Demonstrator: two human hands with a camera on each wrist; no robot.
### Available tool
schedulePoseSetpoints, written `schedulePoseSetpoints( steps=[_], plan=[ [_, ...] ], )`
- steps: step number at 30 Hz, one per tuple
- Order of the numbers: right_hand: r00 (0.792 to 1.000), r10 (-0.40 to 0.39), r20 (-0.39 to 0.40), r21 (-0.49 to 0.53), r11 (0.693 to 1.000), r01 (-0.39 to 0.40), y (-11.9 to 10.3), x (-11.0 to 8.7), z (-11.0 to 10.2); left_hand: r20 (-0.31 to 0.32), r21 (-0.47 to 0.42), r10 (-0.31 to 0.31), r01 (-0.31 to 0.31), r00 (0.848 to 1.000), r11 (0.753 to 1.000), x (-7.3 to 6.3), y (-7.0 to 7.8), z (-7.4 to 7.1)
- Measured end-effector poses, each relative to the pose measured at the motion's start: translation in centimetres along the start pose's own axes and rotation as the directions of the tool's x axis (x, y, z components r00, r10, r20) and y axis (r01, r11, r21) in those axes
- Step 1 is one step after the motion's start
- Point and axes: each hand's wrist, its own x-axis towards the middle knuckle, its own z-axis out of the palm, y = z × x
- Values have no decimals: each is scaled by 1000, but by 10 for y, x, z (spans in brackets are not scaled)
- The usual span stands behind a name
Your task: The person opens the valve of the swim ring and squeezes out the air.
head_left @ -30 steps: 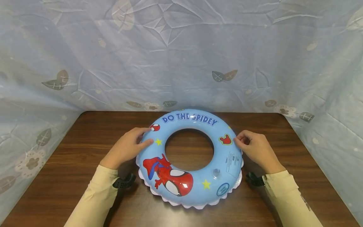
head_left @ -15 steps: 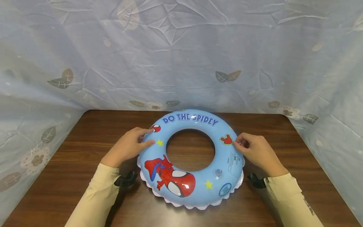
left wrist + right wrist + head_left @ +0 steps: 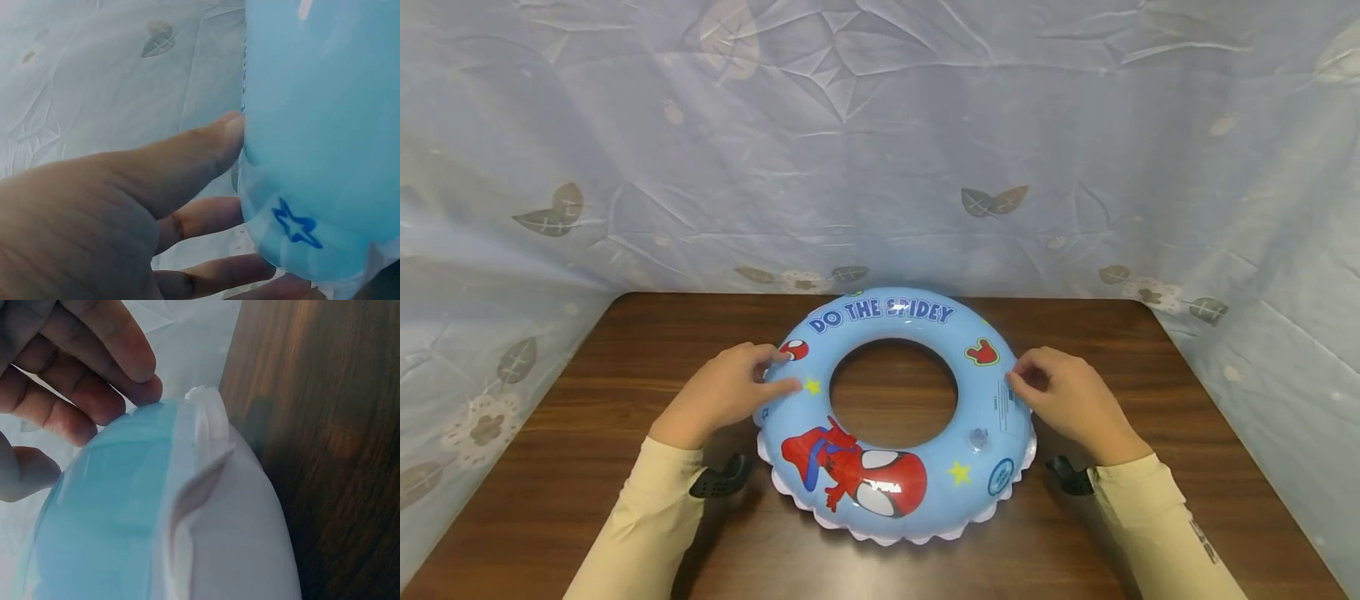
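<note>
An inflated light-blue swim ring (image 3: pixel 936 454) with a red cartoon figure, yellow stars and "DO THE SPIDEY" lettering lies flat on the table. My left hand (image 3: pixel 718 396) touches its left side, thumb on the upper surface. In the left wrist view, the thumb and extended fingers of the left hand (image 3: pixel 106 212) meet the ring's outer side (image 3: pixel 331 119). On the opposite side, my right hand (image 3: pixel 1071 396) rests its bent fingertips on the outer edge. The right wrist view has the right hand's fingertips (image 3: pixel 140 359) against the blue vinyl, beside the pale scalloped rim (image 3: pixel 212 425).
The dark brown wooden table (image 3: pixel 647 333) has rounded far corners. A pale patterned cloth (image 3: pixel 880 167) hangs behind it and along both sides. Black wrist straps (image 3: pixel 722 479) sit below both hands. A clear valve (image 3: pixel 977 439) shows on the ring's lower right.
The swim ring has turned a little counterclockwise: its lettering shifted left, and the cartoon figure at the bottom shifted right. Both hands stay at the ring's sides, the right one slightly farther left.
</note>
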Motion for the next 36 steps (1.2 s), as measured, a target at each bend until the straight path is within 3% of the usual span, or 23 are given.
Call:
schedulePoseSetpoints(
  steps=[11,19,22,26,36],
  plan=[
    [1000,12,26,13,1000,-12,-3,0,-2,-71,-5,62,-63,996,998,1,1,3],
    [997,30,69,28,999,-32,0,1,4,7,-18,141,-141,990,990,0,-4,1],
    [999,40,34,34,999,-41,-1,1,5,38,-34,159,-158,987,987,0,-5,-1],
    [999,35,-35,25,999,-34,-5,1,5,74,-38,160,-157,984,987,-1,-5,-2],
    [999,9,43,87,996,-13,-15,-2,-1,86,-22,150,-149,985,989,-2,-5,-4]
  ],
)
